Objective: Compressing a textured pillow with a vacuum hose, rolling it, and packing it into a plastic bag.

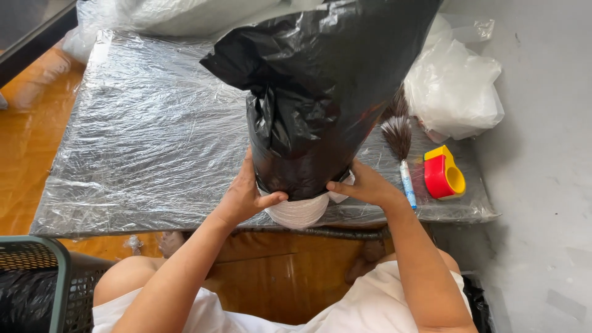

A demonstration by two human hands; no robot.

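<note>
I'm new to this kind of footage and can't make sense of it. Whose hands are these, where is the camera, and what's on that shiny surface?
The one picture comes from a camera worn on a person's head, looking down at their own bare hands. The left hand and right hand grip the lower edge of a black plastic bag pulled over a white wrapped object. It stands on a flat panel wrapped in clear film. To the right lie a small brush, a red and yellow tape dispenser and a white plastic bag.
</note>
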